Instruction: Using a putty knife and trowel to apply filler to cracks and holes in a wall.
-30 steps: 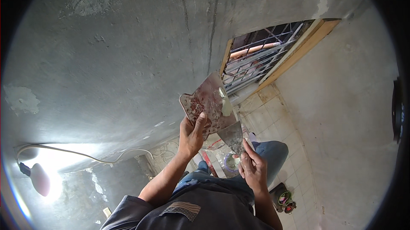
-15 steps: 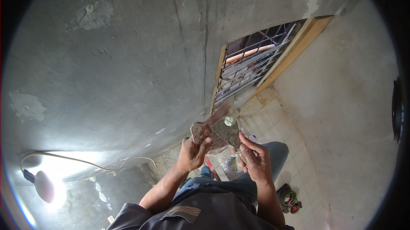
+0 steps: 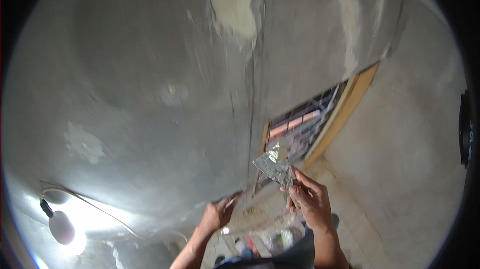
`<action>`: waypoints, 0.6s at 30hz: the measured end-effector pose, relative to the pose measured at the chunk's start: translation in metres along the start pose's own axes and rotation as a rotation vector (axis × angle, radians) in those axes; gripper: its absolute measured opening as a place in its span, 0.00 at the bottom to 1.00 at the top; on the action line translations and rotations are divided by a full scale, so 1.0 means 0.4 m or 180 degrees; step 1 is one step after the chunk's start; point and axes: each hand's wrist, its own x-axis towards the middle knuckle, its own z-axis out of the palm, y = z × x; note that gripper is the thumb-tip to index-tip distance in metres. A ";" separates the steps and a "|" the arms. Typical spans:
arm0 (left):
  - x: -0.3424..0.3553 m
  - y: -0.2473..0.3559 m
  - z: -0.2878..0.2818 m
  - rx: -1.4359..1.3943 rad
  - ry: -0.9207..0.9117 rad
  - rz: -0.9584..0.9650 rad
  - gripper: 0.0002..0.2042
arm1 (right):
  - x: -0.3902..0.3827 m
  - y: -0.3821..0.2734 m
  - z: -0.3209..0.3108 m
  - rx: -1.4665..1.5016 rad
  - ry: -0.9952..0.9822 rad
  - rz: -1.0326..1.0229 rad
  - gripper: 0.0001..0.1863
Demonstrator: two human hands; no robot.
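Observation:
My right hand [image 3: 311,203] is closed around a putty knife [image 3: 274,169], its wide grey blade angled up and to the left. A shiny off-white lump of putty [image 3: 278,153] sits near the blade's far edge. Lower and to the left, close to the grey wall, my left hand [image 3: 216,216] grips a flat rust-brown plate [image 3: 237,199]. That plate is seen almost edge-on and is blurred. The blade and the plate are apart.
The grey wall [image 3: 165,119] has dark vertical cracks and a pale filled strip [image 3: 235,4]. A barred window [image 3: 300,124] with a wooden frame [image 3: 345,111] stands ahead right. A lit lamp [image 3: 62,227] hangs lower left with its cord. A bucket [image 3: 282,239] is below.
The view has swung upward, showing more of the upper wall. My right hand has lifted the putty knife away from the plate; my left hand has turned the plate edge-on.

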 end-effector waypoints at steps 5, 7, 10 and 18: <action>-0.068 -0.028 0.031 -0.0409 0.0290 -0.0577 0.14 | 0.087 -0.071 0.057 0.0838 0.0233 -0.0623 0.21; -0.080 -0.003 0.014 -0.0350 0.0243 -0.0921 0.14 | 0.128 -0.137 0.093 0.1488 0.0088 -0.1241 0.19; -0.085 -0.005 -0.007 -0.0317 0.0081 -0.1115 0.14 | 0.187 -0.262 0.149 0.1024 0.0215 -0.2204 0.19; -0.088 -0.001 -0.025 -0.0674 0.0590 -0.1026 0.13 | 0.346 -0.472 0.297 -0.1744 0.1849 -0.4051 0.26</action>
